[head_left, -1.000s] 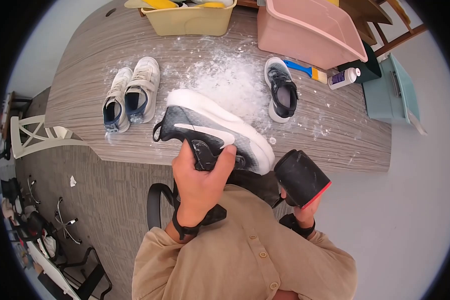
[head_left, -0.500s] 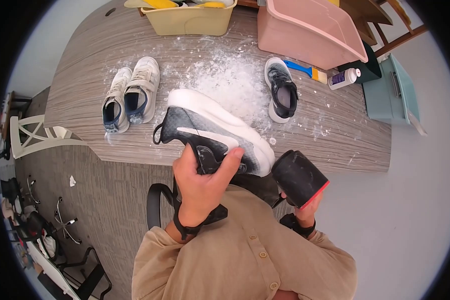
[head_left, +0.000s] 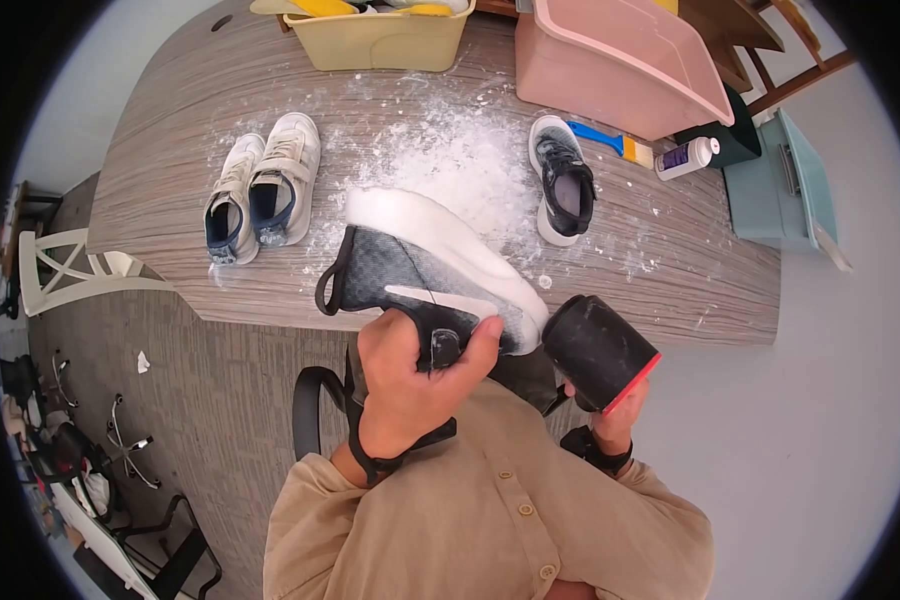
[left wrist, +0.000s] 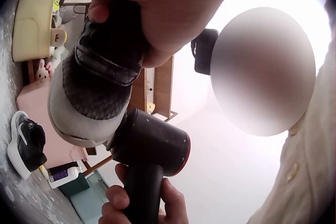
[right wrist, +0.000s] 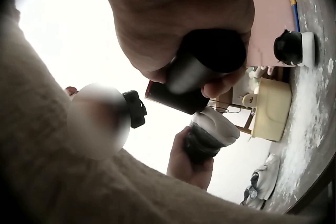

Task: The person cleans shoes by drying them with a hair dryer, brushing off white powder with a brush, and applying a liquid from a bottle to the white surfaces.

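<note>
My left hand [head_left: 410, 372] grips a black-and-grey sneaker [head_left: 435, 275] by its opening, the white sole facing up and away and the toe pointing right. In my right hand [head_left: 620, 415] is a black hair dryer [head_left: 600, 352] with a red rim; the left wrist view shows fingers curled round its handle [left wrist: 143, 195]. The dryer's barrel end stands right at the sneaker's toe [left wrist: 84, 129]; whether they touch I cannot tell. A matching black sneaker [head_left: 562, 180] rests on the table beyond.
White powder [head_left: 450, 160] is spread over the wooden table [head_left: 690, 290]. A pair of white shoes [head_left: 282, 180] stands at left. Farther back are a yellow bin [head_left: 380, 42] and a pink bin [head_left: 610, 75]. A blue-handled brush [head_left: 610, 142], a white bottle [head_left: 685, 158] and a teal box [head_left: 780, 190] lie to the right.
The held sneaker has moved slightly right and nearer my body and has tilted, with its heel loop lower. My left hand has shifted right with it. The dryer has moved slightly left.
</note>
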A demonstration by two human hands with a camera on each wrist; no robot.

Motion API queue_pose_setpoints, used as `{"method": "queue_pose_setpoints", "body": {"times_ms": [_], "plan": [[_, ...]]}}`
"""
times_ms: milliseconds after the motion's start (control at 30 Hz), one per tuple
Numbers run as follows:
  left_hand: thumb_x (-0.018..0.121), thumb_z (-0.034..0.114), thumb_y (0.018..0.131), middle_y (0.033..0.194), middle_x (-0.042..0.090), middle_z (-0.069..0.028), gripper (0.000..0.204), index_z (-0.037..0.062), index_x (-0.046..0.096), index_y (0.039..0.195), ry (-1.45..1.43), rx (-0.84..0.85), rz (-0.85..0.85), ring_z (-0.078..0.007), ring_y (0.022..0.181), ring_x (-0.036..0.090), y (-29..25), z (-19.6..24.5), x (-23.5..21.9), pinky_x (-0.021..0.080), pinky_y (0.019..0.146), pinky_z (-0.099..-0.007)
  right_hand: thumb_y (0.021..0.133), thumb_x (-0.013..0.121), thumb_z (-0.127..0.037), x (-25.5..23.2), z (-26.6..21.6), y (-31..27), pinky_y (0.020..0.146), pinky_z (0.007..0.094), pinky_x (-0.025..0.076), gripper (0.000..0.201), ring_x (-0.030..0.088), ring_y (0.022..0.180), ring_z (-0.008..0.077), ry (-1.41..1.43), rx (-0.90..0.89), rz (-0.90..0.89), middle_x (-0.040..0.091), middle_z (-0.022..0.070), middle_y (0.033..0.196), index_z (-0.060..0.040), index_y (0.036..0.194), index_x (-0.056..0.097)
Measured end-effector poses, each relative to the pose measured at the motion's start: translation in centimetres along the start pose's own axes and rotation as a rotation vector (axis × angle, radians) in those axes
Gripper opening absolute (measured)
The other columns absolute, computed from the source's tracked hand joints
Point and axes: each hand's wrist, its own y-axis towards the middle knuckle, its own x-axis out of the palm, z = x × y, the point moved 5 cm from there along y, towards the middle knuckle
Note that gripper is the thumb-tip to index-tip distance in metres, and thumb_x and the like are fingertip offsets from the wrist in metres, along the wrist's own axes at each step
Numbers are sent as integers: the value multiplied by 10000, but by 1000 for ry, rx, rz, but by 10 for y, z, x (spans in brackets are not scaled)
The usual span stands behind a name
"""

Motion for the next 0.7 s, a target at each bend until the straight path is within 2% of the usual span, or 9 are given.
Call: {"method": "queue_pose_setpoints", "body": {"times_ms": [100,400,500,600,700], "plan": [[790,53,646,551,583,-67,250,32,543,610,0,59,6,-218,443,552,3,6,-1,408,431,-292,727,614,-67,1,-5,2,688,321,459,133,613,756,232,-35,-28,1,653,133,845,30,814,642],[786,44,642,529,553,-79,272,29,521,583,-9,71,-64,-234,420,522,-1,4,1,390,417,-311,684,629,-50,6,-18,5,534,291,422,70,577,556,210,-123,-118,46,619,105,666,2,731,632],[799,80,633,548,575,-45,233,50,567,642,-4,77,-65,-198,428,499,-3,2,2,371,445,-283,677,629,-49,7,-23,7,520,290,418,68,573,540,210,-175,-164,45,617,104,655,-2,725,632],[781,69,639,553,556,-88,302,36,489,566,-33,60,-147,-254,447,526,1,5,6,396,431,-321,673,629,-51,6,-26,7,526,292,428,85,585,551,216,-198,-224,45,626,113,671,4,738,635],[772,80,629,572,572,-90,244,33,535,596,31,205,-198,-256,467,548,-3,5,12,424,463,-329,673,629,-56,16,-38,12,533,299,440,103,597,562,226,-142,-247,74,635,121,688,11,752,637]]}}
